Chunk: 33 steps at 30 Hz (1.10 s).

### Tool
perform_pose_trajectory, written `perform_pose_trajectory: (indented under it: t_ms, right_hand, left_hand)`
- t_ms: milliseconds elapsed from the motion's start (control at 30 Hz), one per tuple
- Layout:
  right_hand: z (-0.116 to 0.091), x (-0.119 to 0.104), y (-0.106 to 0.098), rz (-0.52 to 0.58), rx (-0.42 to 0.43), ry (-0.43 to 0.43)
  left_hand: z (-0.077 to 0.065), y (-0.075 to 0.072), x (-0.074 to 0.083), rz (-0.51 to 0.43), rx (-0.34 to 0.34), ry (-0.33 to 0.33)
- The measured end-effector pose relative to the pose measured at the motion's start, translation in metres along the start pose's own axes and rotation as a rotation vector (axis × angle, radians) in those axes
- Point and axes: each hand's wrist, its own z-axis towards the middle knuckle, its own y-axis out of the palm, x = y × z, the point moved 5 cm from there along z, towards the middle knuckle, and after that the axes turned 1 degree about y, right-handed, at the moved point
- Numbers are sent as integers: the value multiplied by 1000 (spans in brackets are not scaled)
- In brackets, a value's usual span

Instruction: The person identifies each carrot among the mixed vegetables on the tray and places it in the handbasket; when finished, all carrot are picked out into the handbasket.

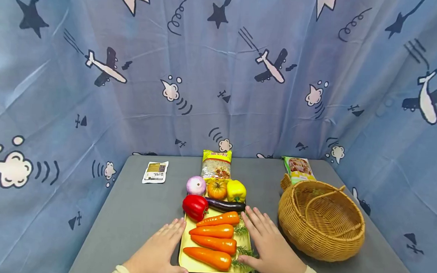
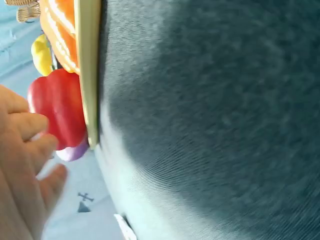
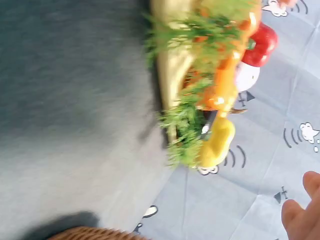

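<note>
A yellow tray (image 1: 200, 269) bears several orange carrots (image 1: 212, 258) with green tops. Behind them are a dark eggplant (image 1: 224, 205) and a red bell pepper (image 1: 195, 207). At its far end sit a purple onion (image 1: 196, 185), a small orange pumpkin (image 1: 217, 189) and a yellow bell pepper (image 1: 236, 191). My left hand (image 1: 160, 251) is by the tray's left edge, fingers spread and holding nothing. On the other side, my right hand (image 1: 271, 252) reaches beside the carrot tops, its fingers straight. Whether either hand touches the tray, I cannot tell.
A wicker basket (image 1: 320, 245) stands to the right, tilted, with a green food packet (image 1: 299, 168) behind it. Beyond the tray is a yellow-topped bag (image 1: 216, 163). A white packet (image 1: 155, 172) lies at the back left of the grey table (image 1: 125, 222), before a patterned blue curtain (image 1: 205, 111).
</note>
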Motion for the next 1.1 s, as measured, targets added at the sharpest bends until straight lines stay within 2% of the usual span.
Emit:
perform_pose_trajectory:
  t_ms: [133, 433, 767, 967, 1100]
  right_hand:
    - [9, -8, 1, 27, 11, -26]
    - [24, -29, 13, 105, -98, -54]
    - [27, -53, 40, 6, -101, -176]
    - [26, -55, 49, -36, -166, -146]
    - [27, -57, 51, -41, -175, -137]
  left_hand:
    - [-1, 6, -5, -19, -11, -34]
    - [-4, 18, -11, -51, -85, -100]
    - [3, 24, -13, -90, -192, -182]
    - [5, 26, -14, -93, -195, -181]
    - [7, 25, -13, -86, -212, -188]
